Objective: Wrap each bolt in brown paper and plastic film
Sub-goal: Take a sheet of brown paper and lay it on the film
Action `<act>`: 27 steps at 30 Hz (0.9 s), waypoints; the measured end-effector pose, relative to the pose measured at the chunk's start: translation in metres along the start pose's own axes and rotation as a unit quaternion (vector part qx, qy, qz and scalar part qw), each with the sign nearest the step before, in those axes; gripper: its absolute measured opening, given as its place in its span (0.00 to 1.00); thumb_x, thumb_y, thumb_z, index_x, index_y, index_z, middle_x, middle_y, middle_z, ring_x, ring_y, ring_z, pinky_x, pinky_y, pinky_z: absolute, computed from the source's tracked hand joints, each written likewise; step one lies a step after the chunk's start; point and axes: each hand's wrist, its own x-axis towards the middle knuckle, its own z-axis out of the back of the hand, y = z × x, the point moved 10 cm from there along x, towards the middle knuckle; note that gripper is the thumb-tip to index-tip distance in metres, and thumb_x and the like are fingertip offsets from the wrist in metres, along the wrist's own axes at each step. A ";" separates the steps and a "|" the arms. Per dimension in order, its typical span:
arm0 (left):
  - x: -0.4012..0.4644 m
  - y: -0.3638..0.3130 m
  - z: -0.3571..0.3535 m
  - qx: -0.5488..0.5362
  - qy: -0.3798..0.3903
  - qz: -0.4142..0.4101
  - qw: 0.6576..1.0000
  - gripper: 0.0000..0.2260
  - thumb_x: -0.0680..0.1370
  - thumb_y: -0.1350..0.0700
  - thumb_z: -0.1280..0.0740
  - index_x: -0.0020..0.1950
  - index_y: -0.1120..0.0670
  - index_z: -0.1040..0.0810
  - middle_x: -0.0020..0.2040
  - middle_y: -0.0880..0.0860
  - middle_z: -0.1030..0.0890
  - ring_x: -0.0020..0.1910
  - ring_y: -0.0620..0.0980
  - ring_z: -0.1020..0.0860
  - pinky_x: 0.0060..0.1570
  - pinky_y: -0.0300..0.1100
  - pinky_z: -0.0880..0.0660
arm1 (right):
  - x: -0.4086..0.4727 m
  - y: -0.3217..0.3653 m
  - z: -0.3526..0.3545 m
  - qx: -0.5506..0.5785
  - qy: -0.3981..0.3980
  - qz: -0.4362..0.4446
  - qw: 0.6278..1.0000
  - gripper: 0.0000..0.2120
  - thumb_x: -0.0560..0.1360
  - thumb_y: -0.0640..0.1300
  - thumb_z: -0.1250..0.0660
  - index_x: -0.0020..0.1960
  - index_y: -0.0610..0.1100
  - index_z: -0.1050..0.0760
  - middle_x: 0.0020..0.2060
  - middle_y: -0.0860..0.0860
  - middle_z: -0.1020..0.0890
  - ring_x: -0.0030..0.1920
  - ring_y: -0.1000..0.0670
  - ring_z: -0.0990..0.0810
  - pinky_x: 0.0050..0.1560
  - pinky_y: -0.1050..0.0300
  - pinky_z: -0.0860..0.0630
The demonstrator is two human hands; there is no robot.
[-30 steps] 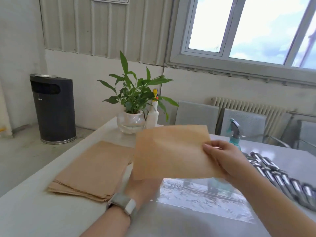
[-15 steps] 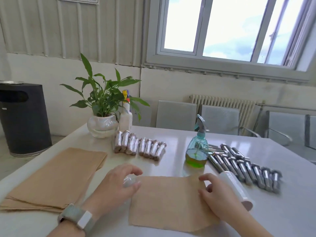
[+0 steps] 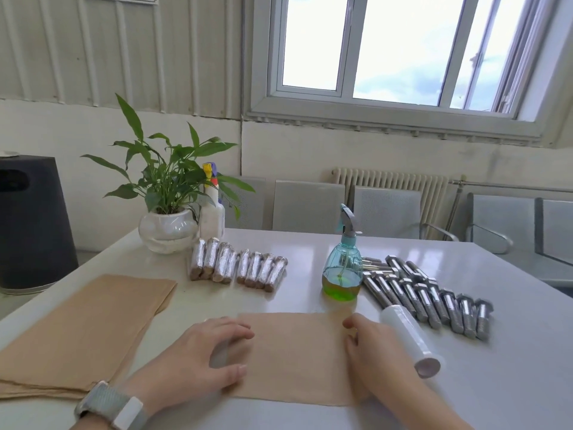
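- Table (image 3: 310,246): smooth, glossy white.
- Paper sheet (image 3: 297,358): matt brown.
- Bare bolts (image 3: 431,299): shiny metal.
- Wrapped bolts (image 3: 238,268): crinkly, glinting film.
- Spray bottle (image 3: 342,271): clear tinted plastic.
- Film roll (image 3: 406,333): smooth, whitish plastic.

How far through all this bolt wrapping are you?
Done: a row of wrapped bolts lies by the plant pot. In hand: the left hand and right hand rest on one brown sheet, no bolt on it yet. Left: the bare bolts beside the film roll.
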 end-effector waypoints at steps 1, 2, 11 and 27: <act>0.000 0.000 0.000 0.000 0.001 -0.002 1.000 0.22 0.69 0.33 0.34 0.62 0.34 0.26 0.65 0.29 0.30 0.67 0.29 0.35 0.71 0.39 0.39 | 0.001 0.001 -0.001 -0.007 0.005 0.000 1.000 0.11 0.78 0.43 0.42 0.57 0.45 0.26 0.45 0.52 0.22 0.50 0.49 0.22 0.47 0.53 0.26; 0.000 0.000 0.000 0.001 0.000 -0.005 1.000 0.20 0.70 0.34 0.34 0.61 0.34 0.26 0.65 0.30 0.29 0.67 0.29 0.35 0.71 0.39 0.39 | 0.001 0.002 -0.003 -0.016 0.010 0.001 1.000 0.10 0.78 0.43 0.43 0.57 0.45 0.27 0.48 0.51 0.21 0.51 0.47 0.22 0.48 0.53 0.26; 0.001 0.003 0.002 -0.021 -0.006 -0.009 1.000 0.18 0.72 0.45 0.25 0.60 0.37 0.23 0.63 0.31 0.26 0.65 0.29 0.31 0.66 0.28 0.39 | 0.041 -0.011 0.068 -0.154 -0.043 0.008 0.987 0.10 0.78 0.52 0.37 0.52 0.46 0.29 0.49 0.46 0.21 0.50 0.44 0.22 0.42 0.55 0.32; 0.006 0.004 0.002 -0.027 -0.001 -0.001 1.000 0.21 0.69 0.44 0.23 0.61 0.35 0.24 0.63 0.32 0.26 0.66 0.29 0.32 0.67 0.30 0.39 | 0.062 -0.251 0.121 -0.024 -0.046 -0.349 0.936 0.09 0.70 0.42 0.30 0.35 0.37 0.23 0.30 0.42 0.19 0.25 0.46 0.20 0.22 0.60 0.26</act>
